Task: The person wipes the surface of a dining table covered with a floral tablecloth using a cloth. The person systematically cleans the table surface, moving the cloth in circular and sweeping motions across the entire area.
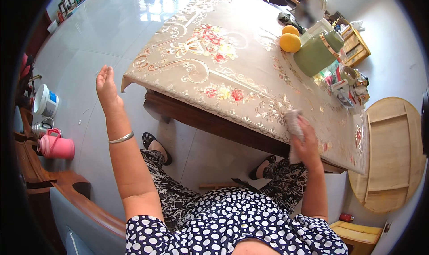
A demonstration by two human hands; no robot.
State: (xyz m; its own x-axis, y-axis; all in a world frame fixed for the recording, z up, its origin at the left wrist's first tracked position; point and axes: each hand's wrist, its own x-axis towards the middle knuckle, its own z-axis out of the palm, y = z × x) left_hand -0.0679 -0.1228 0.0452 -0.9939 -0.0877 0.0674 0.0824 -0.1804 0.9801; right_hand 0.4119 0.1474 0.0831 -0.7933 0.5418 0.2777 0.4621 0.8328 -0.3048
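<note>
My right hand (306, 143) presses a pale greyish cloth (294, 127) against the near edge of the table. The cloth hangs partly over that edge below my fingers. Beneath it lies a beige tablecloth (250, 76) with gold scrolls and red and yellow flowers. My left hand (107, 86) is raised in the air, left of the table's near left corner. It holds nothing, and its fingers are stretched out and slightly curved.
Two orange round fruits (290, 42), a large green container (316, 53) and a cluster of small items (347, 87) stand on the table's right side. A round wooden board (388, 154) leans at the right. On the floor at left are a pink jug (58, 145) and a white bucket (45, 101).
</note>
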